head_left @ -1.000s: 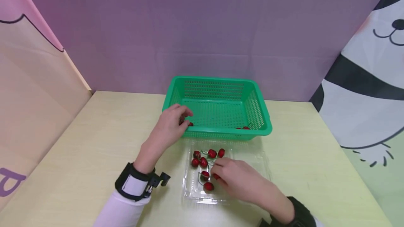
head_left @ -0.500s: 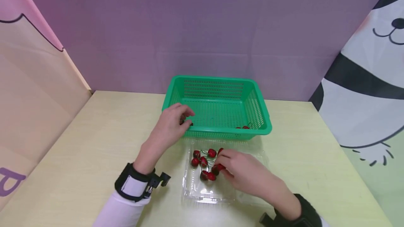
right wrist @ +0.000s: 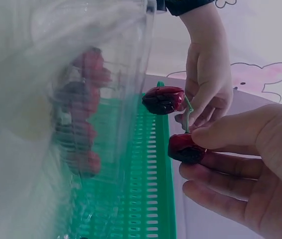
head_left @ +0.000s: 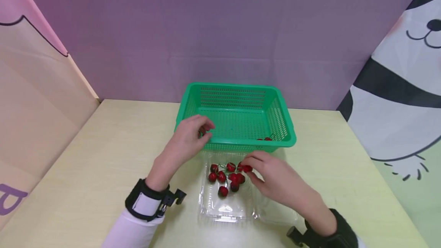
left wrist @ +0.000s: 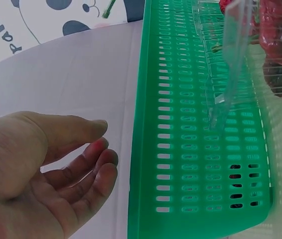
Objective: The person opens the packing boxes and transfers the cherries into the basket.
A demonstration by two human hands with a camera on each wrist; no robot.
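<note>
- Right wrist view: right of centre, a cherry is pinched by the right hand.
- Nothing is held by the left hand, near the green basket.
- Presumably light and slick, the cherry is best gripped by its sides.

The green basket partly hides the cherries inside.

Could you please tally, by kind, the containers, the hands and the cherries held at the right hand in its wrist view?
Green rectangular perforated plastic basket: 1
Clear rectangular plastic container: 1
Left hand and right hand, both bare: 2
Glossy dark-red round cherries: 2
Total: 6
</note>
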